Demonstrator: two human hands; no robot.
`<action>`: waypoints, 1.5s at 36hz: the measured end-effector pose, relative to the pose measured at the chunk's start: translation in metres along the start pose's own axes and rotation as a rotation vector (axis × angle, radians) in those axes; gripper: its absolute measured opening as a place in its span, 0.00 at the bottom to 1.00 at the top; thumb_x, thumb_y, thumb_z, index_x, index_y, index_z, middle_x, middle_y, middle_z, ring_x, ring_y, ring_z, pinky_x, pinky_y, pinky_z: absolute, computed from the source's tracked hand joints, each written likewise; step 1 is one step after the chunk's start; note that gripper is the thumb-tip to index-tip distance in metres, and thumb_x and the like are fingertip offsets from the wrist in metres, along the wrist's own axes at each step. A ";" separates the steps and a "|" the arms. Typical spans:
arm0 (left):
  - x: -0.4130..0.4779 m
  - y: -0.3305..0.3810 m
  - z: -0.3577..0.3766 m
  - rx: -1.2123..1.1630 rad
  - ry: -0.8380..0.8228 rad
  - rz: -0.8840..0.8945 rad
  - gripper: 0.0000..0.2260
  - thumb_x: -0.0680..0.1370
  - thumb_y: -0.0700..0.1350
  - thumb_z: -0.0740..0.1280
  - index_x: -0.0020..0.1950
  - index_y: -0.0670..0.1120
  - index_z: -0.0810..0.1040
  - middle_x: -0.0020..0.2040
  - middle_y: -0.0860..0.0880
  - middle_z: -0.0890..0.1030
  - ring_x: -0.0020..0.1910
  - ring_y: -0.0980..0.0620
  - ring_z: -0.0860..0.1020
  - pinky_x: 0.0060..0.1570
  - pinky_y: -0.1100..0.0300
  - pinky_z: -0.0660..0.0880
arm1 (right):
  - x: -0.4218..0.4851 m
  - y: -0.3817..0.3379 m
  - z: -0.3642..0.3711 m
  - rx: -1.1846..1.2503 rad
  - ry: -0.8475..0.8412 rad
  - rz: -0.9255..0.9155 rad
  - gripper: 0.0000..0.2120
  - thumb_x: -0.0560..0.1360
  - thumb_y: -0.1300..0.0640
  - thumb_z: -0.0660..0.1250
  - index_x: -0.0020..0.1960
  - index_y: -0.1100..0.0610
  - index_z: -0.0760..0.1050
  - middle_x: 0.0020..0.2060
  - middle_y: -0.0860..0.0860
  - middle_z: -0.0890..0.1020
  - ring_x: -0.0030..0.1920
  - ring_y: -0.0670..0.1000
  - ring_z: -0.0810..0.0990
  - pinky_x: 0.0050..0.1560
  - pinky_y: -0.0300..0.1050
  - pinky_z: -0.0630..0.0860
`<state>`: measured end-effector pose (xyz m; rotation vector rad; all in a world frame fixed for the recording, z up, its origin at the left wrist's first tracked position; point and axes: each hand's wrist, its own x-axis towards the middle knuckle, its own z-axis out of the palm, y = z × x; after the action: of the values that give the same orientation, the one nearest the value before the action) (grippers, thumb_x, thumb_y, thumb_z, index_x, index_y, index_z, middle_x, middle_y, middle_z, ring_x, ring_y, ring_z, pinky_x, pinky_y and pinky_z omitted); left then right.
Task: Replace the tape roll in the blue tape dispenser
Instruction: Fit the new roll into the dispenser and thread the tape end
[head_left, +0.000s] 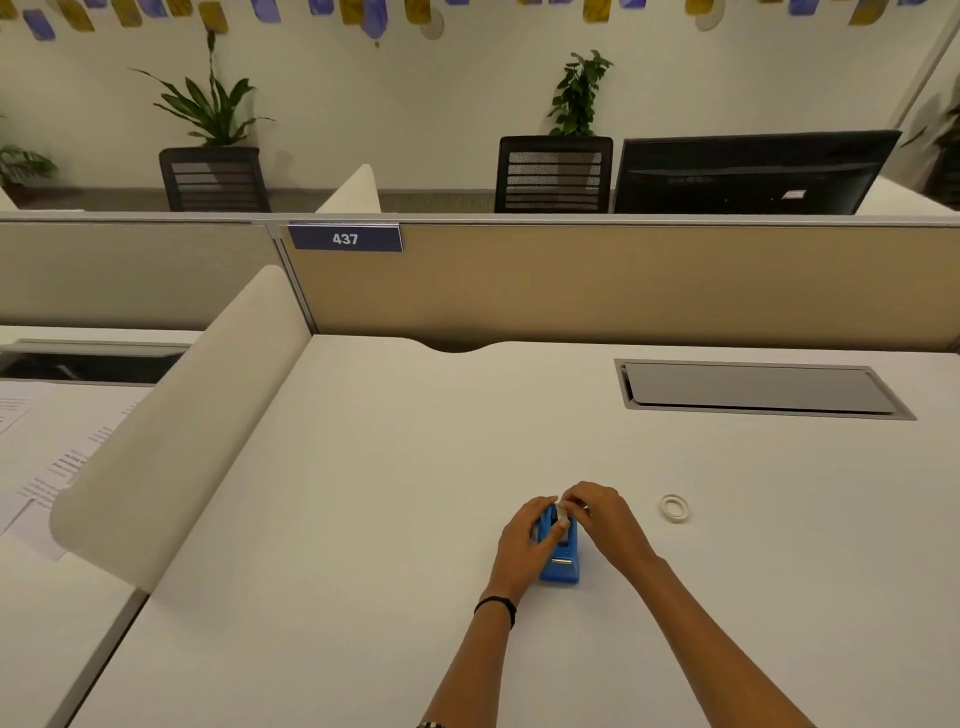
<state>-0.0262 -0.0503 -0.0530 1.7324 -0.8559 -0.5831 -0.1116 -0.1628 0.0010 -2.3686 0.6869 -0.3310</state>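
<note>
Office cubicle 437: at a white desk (415, 467), a person is gripping the blue tape dispenser (563, 569) with the left hand (522, 540) curled round its side, while the right hand (602, 514) is pinching what appears to be a tape roll (561, 517) at its cradle. A thin white ring (675, 507) is lying nearby, to the right. Judging by this, seating and threading are remaining. Open desk is stretching all round, with its edges well away.

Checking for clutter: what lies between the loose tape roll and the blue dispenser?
Head view: only the right hand, pinching at the top of the dispenser; the desk from there to the tape roll is bare.
</note>
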 end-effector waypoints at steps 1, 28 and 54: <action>0.000 0.000 0.001 -0.003 0.008 -0.002 0.14 0.77 0.53 0.65 0.60 0.52 0.74 0.58 0.54 0.79 0.56 0.58 0.77 0.60 0.59 0.75 | -0.001 -0.001 0.000 -0.002 -0.008 0.003 0.06 0.76 0.62 0.64 0.46 0.64 0.78 0.43 0.60 0.83 0.43 0.56 0.81 0.47 0.45 0.77; 0.000 -0.002 -0.002 -0.003 -0.060 -0.088 0.21 0.75 0.47 0.69 0.67 0.47 0.70 0.64 0.49 0.75 0.62 0.52 0.74 0.65 0.58 0.70 | 0.007 -0.013 -0.020 -0.141 -0.018 -0.057 0.06 0.77 0.59 0.63 0.47 0.60 0.78 0.45 0.55 0.83 0.44 0.52 0.80 0.46 0.41 0.75; -0.003 0.003 -0.003 -0.040 0.004 -0.033 0.10 0.80 0.45 0.61 0.61 0.50 0.75 0.58 0.53 0.79 0.57 0.55 0.77 0.62 0.57 0.74 | -0.027 -0.015 -0.006 -0.120 -0.031 -0.027 0.08 0.77 0.57 0.63 0.51 0.59 0.79 0.46 0.54 0.85 0.45 0.51 0.82 0.46 0.32 0.70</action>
<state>-0.0266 -0.0472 -0.0491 1.7138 -0.8093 -0.6150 -0.1306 -0.1409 0.0135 -2.4927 0.6780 -0.2704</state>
